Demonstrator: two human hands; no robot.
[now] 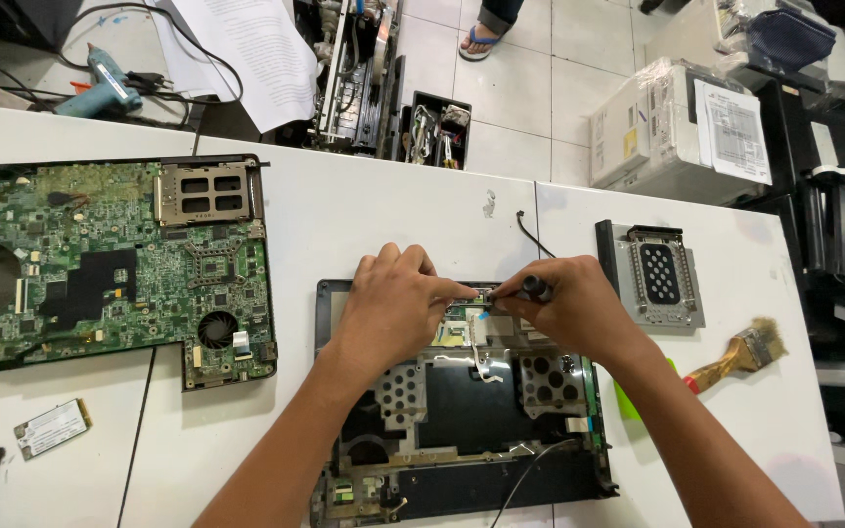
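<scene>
White worktable (364,210) is covered with laptop parts: the green motherboard (100,269) is already removed and laid well to the left. The open laptop base (462,411) is steadied by the left hand (393,303), fingers pressed down; a small screwdriver (537,286) is gripped by the right hand (569,308), so inner parts seem left to remove.

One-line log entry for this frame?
left hand: steadies small board | right hand: screwdriver on it | laptop base below | motherboard aside

Green motherboard (100,274), black laptop base (462,411), white table (364,215), blue glue gun (105,83)
</scene>
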